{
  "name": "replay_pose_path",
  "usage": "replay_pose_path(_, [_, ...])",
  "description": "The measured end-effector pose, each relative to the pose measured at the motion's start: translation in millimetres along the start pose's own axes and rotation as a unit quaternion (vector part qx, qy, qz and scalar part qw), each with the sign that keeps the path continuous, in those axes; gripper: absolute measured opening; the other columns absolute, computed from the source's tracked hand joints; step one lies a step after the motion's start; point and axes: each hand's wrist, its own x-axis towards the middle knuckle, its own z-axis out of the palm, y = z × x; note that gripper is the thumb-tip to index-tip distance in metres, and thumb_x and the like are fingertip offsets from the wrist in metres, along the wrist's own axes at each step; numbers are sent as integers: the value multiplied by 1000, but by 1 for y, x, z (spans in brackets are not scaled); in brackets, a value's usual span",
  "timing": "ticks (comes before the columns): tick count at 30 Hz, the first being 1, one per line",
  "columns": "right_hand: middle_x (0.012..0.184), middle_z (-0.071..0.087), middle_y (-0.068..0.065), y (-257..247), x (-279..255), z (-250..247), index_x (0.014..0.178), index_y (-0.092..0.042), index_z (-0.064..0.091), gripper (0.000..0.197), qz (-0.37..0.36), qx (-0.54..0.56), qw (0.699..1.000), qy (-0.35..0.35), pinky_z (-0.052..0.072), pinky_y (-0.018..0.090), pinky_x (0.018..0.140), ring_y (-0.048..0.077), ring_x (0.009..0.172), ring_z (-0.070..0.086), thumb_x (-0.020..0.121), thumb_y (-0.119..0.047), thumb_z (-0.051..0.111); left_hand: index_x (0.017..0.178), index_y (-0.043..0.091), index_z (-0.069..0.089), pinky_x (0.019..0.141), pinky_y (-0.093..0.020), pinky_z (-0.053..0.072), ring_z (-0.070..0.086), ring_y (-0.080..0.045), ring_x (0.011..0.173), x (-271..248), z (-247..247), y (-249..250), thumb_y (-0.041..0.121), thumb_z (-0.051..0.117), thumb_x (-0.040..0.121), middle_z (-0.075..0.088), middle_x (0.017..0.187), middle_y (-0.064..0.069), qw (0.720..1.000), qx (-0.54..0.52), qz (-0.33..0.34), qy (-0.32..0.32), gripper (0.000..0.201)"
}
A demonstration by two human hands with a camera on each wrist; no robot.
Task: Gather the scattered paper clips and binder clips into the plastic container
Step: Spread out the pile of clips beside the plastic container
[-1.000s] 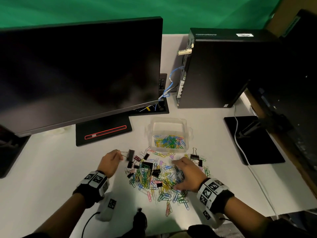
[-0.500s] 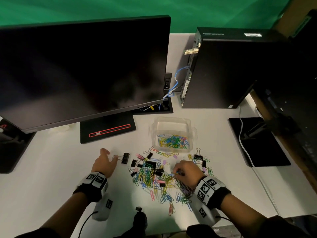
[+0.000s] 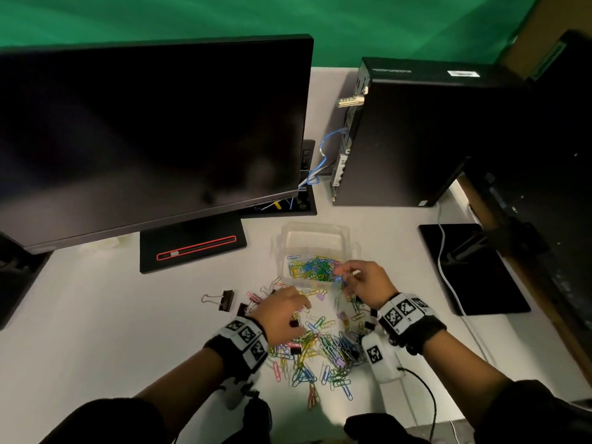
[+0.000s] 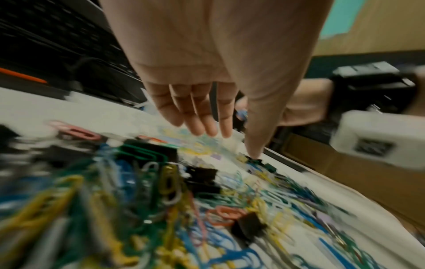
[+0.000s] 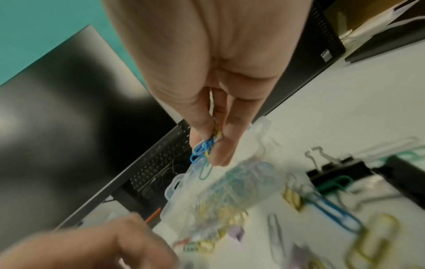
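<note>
A clear plastic container (image 3: 315, 237) with coloured paper clips inside stands on the white desk. In front of it lies a heap of coloured paper clips (image 3: 323, 347) mixed with black binder clips (image 4: 202, 174). My right hand (image 3: 344, 277) pinches a small bunch of blue paper clips (image 5: 203, 148) just above the container's near right rim (image 5: 179, 182). My left hand (image 3: 288, 307) hovers palm down over the heap's left part, fingers (image 4: 202, 125) straight and holding nothing. One large binder clip (image 3: 222, 299) lies apart at the left.
A dark monitor (image 3: 144, 136) on its stand base (image 3: 192, 248) fills the back left. A black computer tower (image 3: 416, 136) stands at the back right, with a second monitor base (image 3: 471, 267) and a white cable (image 3: 445, 270) to the right.
My right hand lifted a pinch of clips from the heap and carried it up to the container. My left hand left the large binder clip and moved right over the heap.
</note>
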Motion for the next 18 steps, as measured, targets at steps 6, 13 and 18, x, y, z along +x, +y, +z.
replay_pose_path(6, [89, 66, 7, -6, 36, -7, 77, -31, 66, 38, 15, 66, 997, 43, 55, 54, 78, 40, 83, 67, 89, 1, 49, 145, 22, 21, 117, -43, 22, 14, -30, 143, 23, 27, 18, 35, 74, 73, 6, 156, -10, 985, 117, 45, -115, 90])
replay_pose_path(13, [100, 67, 3, 4, 44, 3, 95, -17, 69, 37, 18, 41, 999, 31, 50, 43, 95, 25, 99, 63, 83, 10, 46, 137, 19, 39, 104, -49, 38, 29, -33, 133, 21, 39, 15, 11, 61, 84, 18, 153, -11, 972, 173, 115, -108, 58])
replay_pose_path(18, [94, 68, 0, -1, 16, 1, 94, -15, 69, 32, -15, -8, 1000, 12, 54, 18, 65, 9, 76, 61, 81, 8, 52, 124, 11, 51, 91, -47, 45, 45, -32, 113, 19, 45, 11, -3, 48, 88, 43, 128, -15, 981, 141, 119, -64, 39])
